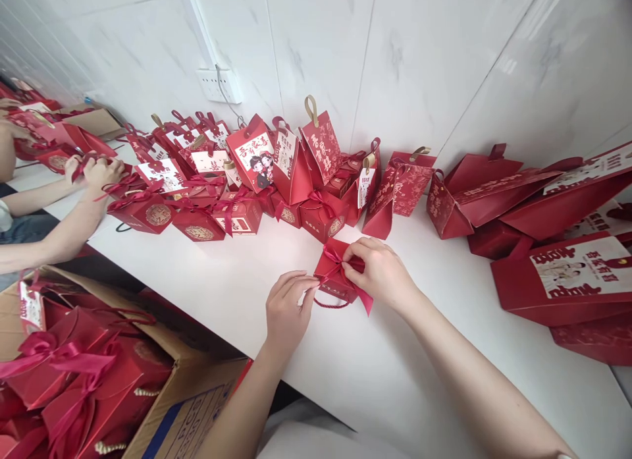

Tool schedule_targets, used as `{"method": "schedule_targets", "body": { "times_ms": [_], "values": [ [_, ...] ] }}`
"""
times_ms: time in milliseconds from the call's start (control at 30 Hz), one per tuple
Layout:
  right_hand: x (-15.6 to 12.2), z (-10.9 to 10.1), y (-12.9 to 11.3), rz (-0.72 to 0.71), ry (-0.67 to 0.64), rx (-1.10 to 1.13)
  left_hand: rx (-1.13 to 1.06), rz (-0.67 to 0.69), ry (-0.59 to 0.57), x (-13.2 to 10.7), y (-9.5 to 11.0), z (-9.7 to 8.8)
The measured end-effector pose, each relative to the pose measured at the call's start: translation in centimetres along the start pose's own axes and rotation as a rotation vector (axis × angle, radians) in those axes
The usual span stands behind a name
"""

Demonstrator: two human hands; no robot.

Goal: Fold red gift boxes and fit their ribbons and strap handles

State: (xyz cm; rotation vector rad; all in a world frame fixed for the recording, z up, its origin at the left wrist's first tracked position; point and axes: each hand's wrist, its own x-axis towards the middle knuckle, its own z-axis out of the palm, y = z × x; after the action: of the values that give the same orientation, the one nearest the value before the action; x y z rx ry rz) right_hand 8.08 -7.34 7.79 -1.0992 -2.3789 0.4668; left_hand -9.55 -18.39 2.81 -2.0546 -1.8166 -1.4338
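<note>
A small red gift box (340, 289) stands on the white table in front of me, with a dark red cord handle (332, 305) looping out low on its near side. Shiny red ribbon (337, 256) crosses its top, one tail hanging down at the right. My right hand (378, 268) pinches the ribbon between thumb and fingers over the box's top right. At the box's left edge, my left hand (291, 307) has thumb and fingertips closed together on the ribbon's left part. The ribbon's knot is partly hidden by my right fingers.
Several red gift boxes (199, 228) line the wall side. Larger red boxes (582, 271) are piled at the right. A cardboard carton (185, 380) of ribboned boxes stands lower left. Another person's hands (101, 172) work at the far left. A socket (218, 85) is on the wall.
</note>
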Motion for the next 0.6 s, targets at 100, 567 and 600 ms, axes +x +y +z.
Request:
{"method": "schedule_targets", "body": {
  "times_ms": [100,567,600],
  "values": [
    [-0.1,-0.1,0.0,0.006,0.001,0.009,-0.026,-0.04,0.009,-0.2,-0.2,0.1],
    [-0.2,-1.0,0.6,-0.136,0.056,0.092,-0.046,-0.144,-0.038,0.2,0.0,-0.5],
    [-0.6,-1.8,0.7,-0.182,0.127,0.122,-0.031,-0.158,-0.003,0.4,0.0,-1.3]
  ]
}}
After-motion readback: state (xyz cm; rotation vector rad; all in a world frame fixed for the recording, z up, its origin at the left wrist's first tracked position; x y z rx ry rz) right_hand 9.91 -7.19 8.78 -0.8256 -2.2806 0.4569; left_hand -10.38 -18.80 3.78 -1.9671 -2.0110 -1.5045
